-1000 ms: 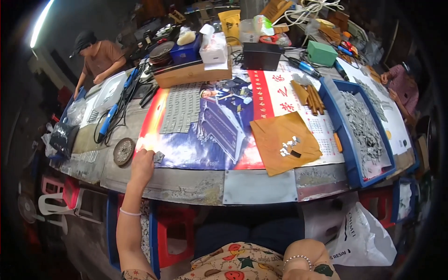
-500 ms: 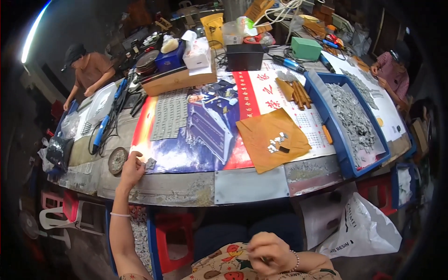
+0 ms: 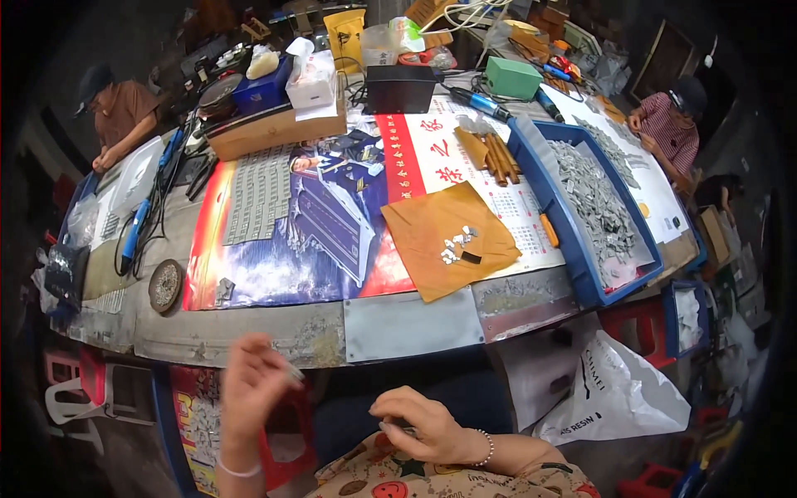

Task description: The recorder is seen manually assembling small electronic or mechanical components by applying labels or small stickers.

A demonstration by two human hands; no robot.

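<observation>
My left hand (image 3: 253, 378) is raised in front of the table's near edge, smeared by motion. A small flat grey piece (image 3: 293, 375) is pinched at its fingertips. Close to my body, my right hand (image 3: 427, 425) has its fingers curled, and a small dark thing shows under them, too hidden to name. Beyond the left hand lie a round dish (image 3: 166, 286) of tiny bits and a small pile of grey pieces (image 3: 224, 290). An orange-brown cloth (image 3: 415, 241) bears several white bits and a black piece (image 3: 471, 258).
A printed poster (image 3: 274, 282) with rows of grey pieces (image 3: 259, 195) covers the tabletop. A blue tray (image 3: 573, 257) of grey pieces stands at right, a wooden box (image 3: 274, 136) behind. A white bag (image 3: 618, 390) hangs below. Two people (image 3: 120, 116) work at the far sides.
My left hand has come back from beside the dish to the near edge, carrying a grey piece. My right hand has shifted up and left. The whole view has swung a little to the right.
</observation>
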